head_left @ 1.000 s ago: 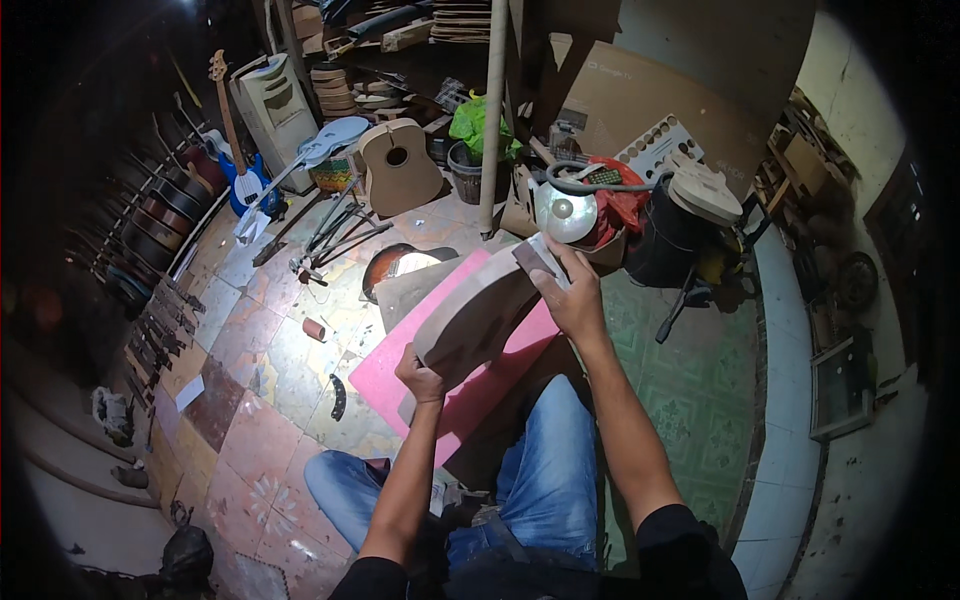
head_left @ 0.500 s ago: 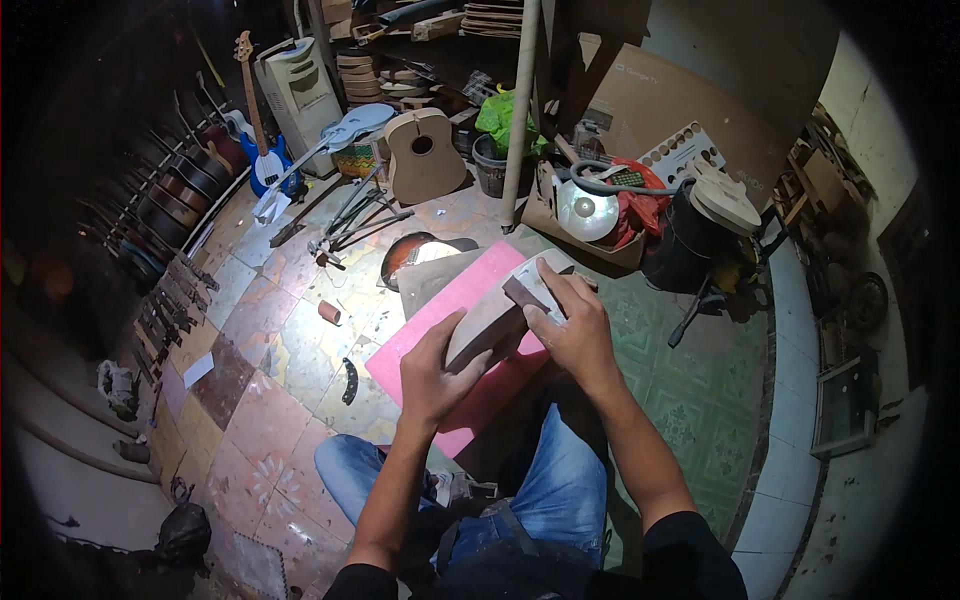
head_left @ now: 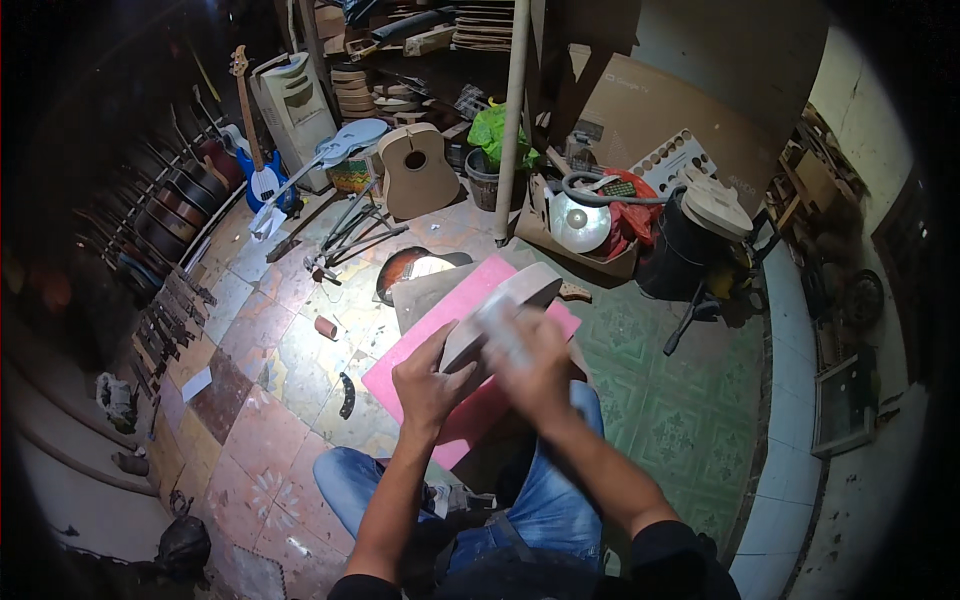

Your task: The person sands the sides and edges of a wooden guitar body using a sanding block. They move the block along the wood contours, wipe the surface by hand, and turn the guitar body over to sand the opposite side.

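A pale wooden guitar body [head_left: 535, 285] is tilted on its side over a pink foam sheet [head_left: 415, 350] in front of my lap. My left hand [head_left: 425, 385] grips its near left end, thumb on the upper edge and fingers underneath. Along that upper edge is my right hand [head_left: 538, 365], smeared by motion. It is closed round a small sanding block [head_left: 505, 335], whose outline is blurred now; a dark brown face showed earlier. Part of the body's near side is hidden behind the right hand.
Beyond the foam lie a grey board [head_left: 425, 297] and a sunburst guitar [head_left: 400, 272]. A brown roll [head_left: 325, 327] and a black curved piece [head_left: 347, 395] rest on the tiles. Guitars line the left; a carton [head_left: 600, 262] and black bucket [head_left: 670, 255] stand right.
My right hand has swept toward me and left along the guitar body's edge with the sanding block. My left hand keeps its grip; the body has shifted slightly.
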The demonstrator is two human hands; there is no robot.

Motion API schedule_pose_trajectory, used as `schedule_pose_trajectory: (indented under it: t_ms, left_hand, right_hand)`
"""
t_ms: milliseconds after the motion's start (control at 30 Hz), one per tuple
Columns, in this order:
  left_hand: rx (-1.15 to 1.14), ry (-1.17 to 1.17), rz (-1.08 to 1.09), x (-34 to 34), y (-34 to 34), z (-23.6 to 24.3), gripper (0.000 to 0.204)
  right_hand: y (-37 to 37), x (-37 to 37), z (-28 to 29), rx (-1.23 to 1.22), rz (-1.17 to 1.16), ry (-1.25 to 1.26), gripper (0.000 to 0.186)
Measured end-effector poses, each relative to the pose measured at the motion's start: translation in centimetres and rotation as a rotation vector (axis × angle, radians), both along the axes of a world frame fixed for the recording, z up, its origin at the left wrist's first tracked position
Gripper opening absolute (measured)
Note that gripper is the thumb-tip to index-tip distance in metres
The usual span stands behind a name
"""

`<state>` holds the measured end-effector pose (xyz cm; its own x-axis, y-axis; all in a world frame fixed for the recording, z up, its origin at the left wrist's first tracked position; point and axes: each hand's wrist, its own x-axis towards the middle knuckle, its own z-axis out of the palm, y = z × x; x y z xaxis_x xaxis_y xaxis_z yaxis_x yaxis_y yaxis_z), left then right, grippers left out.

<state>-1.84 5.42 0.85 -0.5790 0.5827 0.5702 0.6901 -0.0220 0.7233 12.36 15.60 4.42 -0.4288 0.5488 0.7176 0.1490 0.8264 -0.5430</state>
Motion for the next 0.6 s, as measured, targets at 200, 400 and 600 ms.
schedule_pose_trajectory:
  t_ms: [200,400,600]
  left_hand:
    - [-0.035,-0.014,-0.03,0.6,0.6,0.5,0.064]
    - [-0.018,0.021,0.003,0.5,-1.0,0.4,0.063]
    - [-0.001,0.027,0.049,1.0,0.2,0.3,0.062]
  right_hand:
    - [8.2,1.5,-1.9,-0.364,-0.316,0.017,0.048]
    - [4.2,0.5,-1.6,-0.008,-0.104,-0.021,0.052]
    - [1.0,0.7,0.4,0.04,0.015,-0.057,0.047]
